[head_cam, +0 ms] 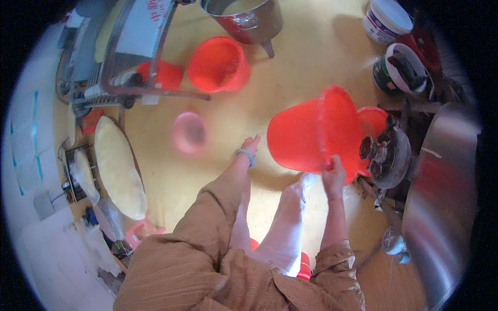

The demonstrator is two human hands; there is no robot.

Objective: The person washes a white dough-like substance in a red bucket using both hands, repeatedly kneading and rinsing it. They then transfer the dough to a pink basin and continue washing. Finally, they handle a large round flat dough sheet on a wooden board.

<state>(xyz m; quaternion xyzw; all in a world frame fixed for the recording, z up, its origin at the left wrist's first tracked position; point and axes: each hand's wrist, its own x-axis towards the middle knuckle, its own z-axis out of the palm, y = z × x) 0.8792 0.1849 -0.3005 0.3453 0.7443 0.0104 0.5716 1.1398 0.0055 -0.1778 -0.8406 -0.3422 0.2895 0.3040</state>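
Observation:
My right hand (334, 173) grips the rim of a large red plastic bucket (295, 134), which is tipped on its side with its mouth turned to the right. To the left of the bucket's base is my left hand (251, 147), with a pale blue band at the wrist; it holds nothing that I can see, and its fingers are too blurred to tell how far apart they are. A pink plastic bucket (179, 134) stands on the floor further left. Behind it is another red bucket (220, 64), whose mouth faces me.
A metal pot on legs (268, 23) stands at the top. A metal-framed machine (155, 91) is at upper left, above a pale oval board (118, 167). On the right are a white lidded bucket (383, 23), a gas burner (391, 159) and a shiny metal surface (439, 202).

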